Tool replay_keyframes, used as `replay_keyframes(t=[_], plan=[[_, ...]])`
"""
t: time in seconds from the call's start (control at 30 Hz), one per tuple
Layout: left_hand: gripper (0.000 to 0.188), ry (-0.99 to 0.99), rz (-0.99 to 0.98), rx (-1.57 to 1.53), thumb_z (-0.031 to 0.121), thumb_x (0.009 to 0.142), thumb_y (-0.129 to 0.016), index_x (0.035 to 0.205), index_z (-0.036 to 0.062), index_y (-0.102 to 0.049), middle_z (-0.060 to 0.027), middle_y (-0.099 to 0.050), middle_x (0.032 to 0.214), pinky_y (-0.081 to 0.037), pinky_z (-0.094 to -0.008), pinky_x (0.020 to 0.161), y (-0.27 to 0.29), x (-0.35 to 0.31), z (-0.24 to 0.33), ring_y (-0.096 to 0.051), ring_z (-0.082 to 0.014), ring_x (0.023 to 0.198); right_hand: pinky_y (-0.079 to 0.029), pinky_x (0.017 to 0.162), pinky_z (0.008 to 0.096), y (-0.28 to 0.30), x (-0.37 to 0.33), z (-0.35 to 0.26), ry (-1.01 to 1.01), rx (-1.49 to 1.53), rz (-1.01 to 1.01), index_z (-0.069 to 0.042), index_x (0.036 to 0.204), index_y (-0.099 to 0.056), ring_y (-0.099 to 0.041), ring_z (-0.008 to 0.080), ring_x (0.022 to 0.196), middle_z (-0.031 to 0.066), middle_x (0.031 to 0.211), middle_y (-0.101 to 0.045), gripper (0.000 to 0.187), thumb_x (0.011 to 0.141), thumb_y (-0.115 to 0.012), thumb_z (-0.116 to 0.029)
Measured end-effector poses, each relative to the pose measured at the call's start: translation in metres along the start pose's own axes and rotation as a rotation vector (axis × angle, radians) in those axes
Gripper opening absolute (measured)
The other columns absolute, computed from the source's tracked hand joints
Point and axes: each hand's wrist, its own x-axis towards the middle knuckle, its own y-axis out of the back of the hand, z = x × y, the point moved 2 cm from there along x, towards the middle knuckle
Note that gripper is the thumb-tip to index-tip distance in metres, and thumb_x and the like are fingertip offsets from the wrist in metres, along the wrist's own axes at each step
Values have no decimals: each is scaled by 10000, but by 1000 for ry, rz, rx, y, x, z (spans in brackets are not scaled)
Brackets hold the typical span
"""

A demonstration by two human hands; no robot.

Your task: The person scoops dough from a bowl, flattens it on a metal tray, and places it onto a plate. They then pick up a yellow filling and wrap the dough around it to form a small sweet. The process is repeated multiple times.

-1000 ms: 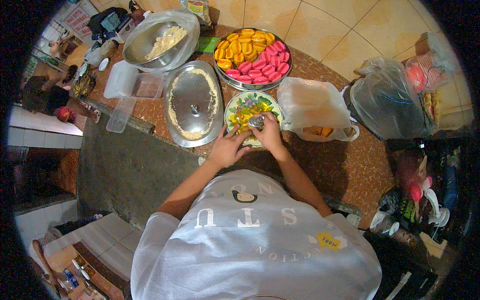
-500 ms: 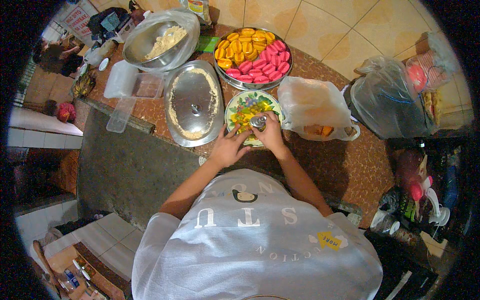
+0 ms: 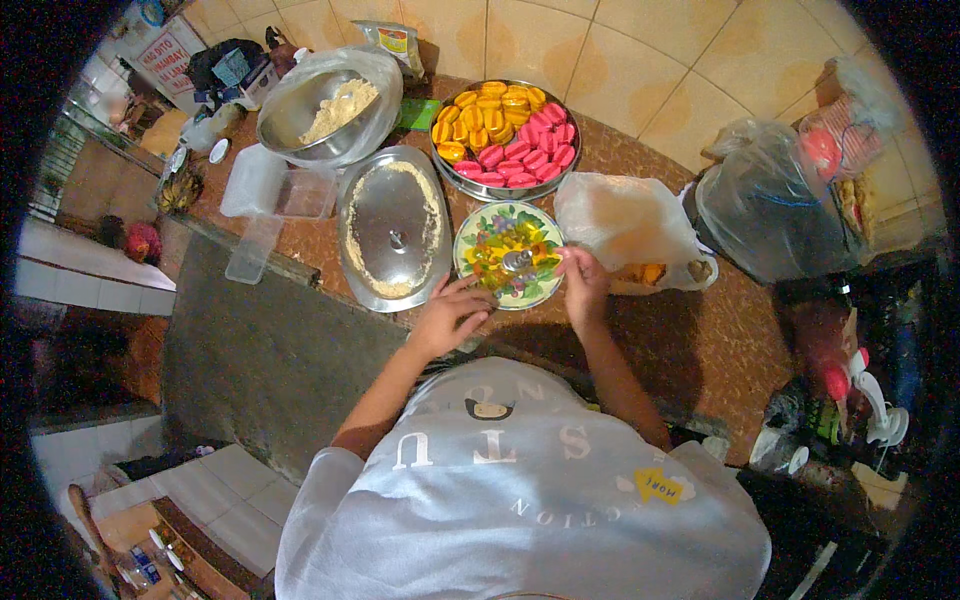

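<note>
The brown marbled countertop (image 3: 730, 345) supports all items listed below. At its far left side, a steel bowl (image 3: 290, 118) sits in clear plastic and contains a pale powder heap. To the right of the bowl, a round metal pan (image 3: 506, 195) stands near the tiled wall. An oval metal tray (image 3: 373, 225), nearer the person, carries a ring of powder. A white plastic bag (image 3: 605, 205) lies to the right of the flowered plate (image 3: 537, 289), which is positioned between tray and bag.

The 2 hands are apart. The left hand (image 3: 450, 318) reaches the plate's near-left edge, fingers extended; its grip cannot be determined. The right hand (image 3: 586, 285) is at the plate's right edge, thumb and fingertips close together; whether they hold anything cannot be determined.

A small metal piece (image 3: 517, 261) rests on the plate, between both hands, among yellow pieces (image 3: 497, 272). Wrapped pieces in 2 colours, yellow (image 3: 488, 120) and pink (image 3: 520, 152), fill the pan.
</note>
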Motion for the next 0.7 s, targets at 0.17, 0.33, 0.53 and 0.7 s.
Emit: replay_keyframes(t=[0.17, 0.33, 0.53, 0.7], plan=[[498, 342, 699, -1092, 415, 1003, -440, 1322, 45, -537, -125, -528, 1376, -293, -434, 1123, 16, -33, -31, -461, -263, 1300, -445, 997, 424, -108, -18, -103, 595, 116, -465, -10, 1222, -590, -569, 336, 1183, 165, 1207, -623, 339, 885, -561, -35], [743, 245, 961, -1594, 602, 968, -315, 1486, 70, -287, -130, -298, 1542, -192, -442, 1168, 37, -83, -29, -286, -265, 1418, -207, 1160, 525, -198, -62, -154, 1039, 21, -800, -168, 1400, -484, -286, 348, 1415, 148, 1480, -394, 557, 882, -596, -340], [851, 285, 1052, -1212, 695, 914, -353, 1526, 119, -216, -96, -177, 1599, -114, -502, 1166, 125, -88, 72, -201, -294, 1454, -160, 1175, 477, -278, -23, -84, 311, 213, -749, -139, 1487, -339, -203, 337, 1449, 112, 1569, -244, 619, 970, -455, -460], [852, -202, 1328, -1503, 698, 894, -388, 1510, 122, -265, -78, -223, 1582, -131, -513, 1158, 115, -94, 31, -199, -280, 1453, -60, 1195, 455, -284, -108, -168, -230, 647, -816, -127, 1508, -285, -171, 303, 1463, 114, 1573, -249, 753, 943, -418, -607]])
